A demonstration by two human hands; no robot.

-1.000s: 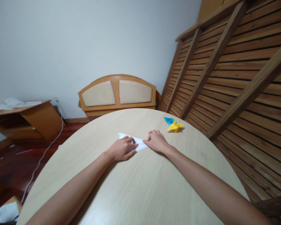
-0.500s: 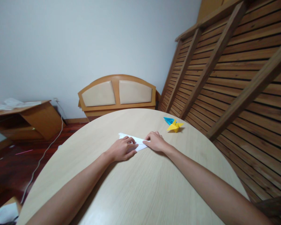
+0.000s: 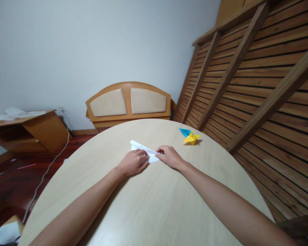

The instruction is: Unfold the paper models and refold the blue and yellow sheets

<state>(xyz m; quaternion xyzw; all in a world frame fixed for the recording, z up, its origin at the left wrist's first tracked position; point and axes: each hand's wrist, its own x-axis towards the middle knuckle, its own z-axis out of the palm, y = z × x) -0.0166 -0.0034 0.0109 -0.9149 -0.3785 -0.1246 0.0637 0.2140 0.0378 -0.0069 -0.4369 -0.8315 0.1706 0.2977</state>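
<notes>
A folded white paper (image 3: pixel 141 148) lies flat on the round pale wooden table (image 3: pixel 149 201), its narrow tip pointing away to the left. My left hand (image 3: pixel 133 163) presses on its near left part with curled fingers. My right hand (image 3: pixel 169 156) rests on its right end, fingers bent down on the paper. Much of the paper is hidden under both hands. To the right, apart from my hands, sit a yellow folded paper figure (image 3: pixel 192 138) and a blue folded paper figure (image 3: pixel 185 131) touching it.
A slatted wooden frame (image 3: pixel 254 78) leans along the table's right side. Beyond the table stands a wooden headboard with padded panels (image 3: pixel 128 102). A low wooden shelf (image 3: pixel 28 128) with papers sits at the left wall, and a grey cable (image 3: pixel 51 160) trails over the dark floor.
My right hand has slid left along the white paper toward my left hand. The paper's far tip has shifted slightly away from me. The coloured figures have not moved.
</notes>
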